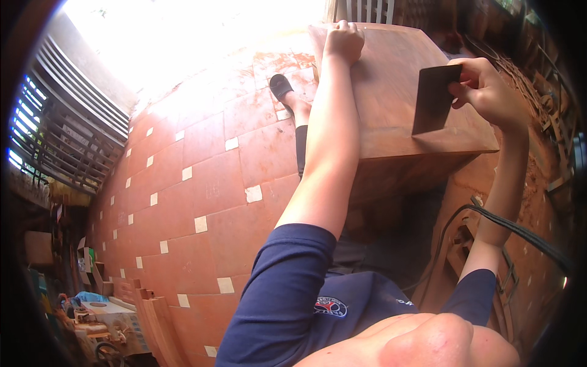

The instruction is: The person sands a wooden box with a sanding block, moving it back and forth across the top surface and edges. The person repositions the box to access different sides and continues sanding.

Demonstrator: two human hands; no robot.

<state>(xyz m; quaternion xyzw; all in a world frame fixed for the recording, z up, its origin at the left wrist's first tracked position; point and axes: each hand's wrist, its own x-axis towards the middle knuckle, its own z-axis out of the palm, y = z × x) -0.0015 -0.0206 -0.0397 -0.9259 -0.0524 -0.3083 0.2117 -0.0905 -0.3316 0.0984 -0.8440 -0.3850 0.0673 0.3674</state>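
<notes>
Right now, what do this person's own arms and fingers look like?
They are human: the left sleeve and right sleeve are short and navy blue. The left forearm and right forearm are bare, with no watch or bracelet visible. The left fingers and right fingers wear no gloves.

And there it is, hard white daylight blazing in beyond the worktop (391,92) on its left, burning out all detail and bleaching the nearest stretch of tiled floor (214,159)! Underneath the worktop it's deep shadow, and off to its right the cluttered wood scraps (553,131) sit dim and soft. Far left of it, the slatted grille (79,134) bows with fisheye distortion toward a blackened rim.
</notes>
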